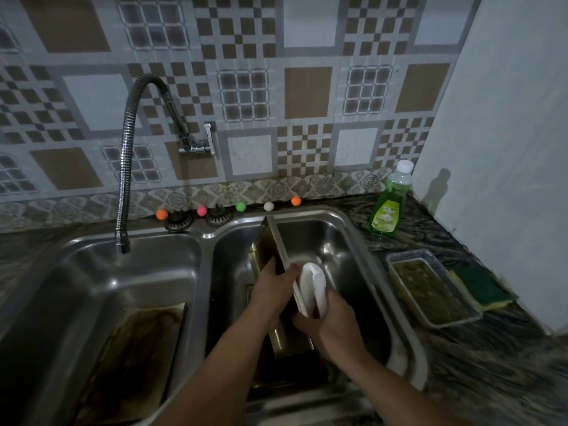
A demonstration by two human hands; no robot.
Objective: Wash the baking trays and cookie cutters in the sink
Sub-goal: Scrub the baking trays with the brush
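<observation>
In the right basin of the sink (353, 241) my two hands meet on one baking tray (278, 241), which stands on its edge. Its long axis runs from the near rim of the basin away toward the far rim, and it leans a little to the left. My left hand (273, 282) grips the tray from its left side, fingers curled over the upper edge. My right hand (333, 315) holds a white scrubbing pad (313, 287), fingers closed around it, and presses it on the right face of the tray. So the face to wash lies just left of the right hand, and the stroke should go along the long axis.

Under the hands there is something dark in the basin; perhaps a second tray, but the view is too dim to tell. In the left basin lies one stained baking tray (135, 355), flat.

On the worktop, right of the sink, I count one small loaf pan (430, 290), one green sponge (482, 287) beside it, and farther one bottle of green dish soap (388, 204). Along the far edge stand five small coloured balls (240, 206). I see no cookie cutters.
</observation>
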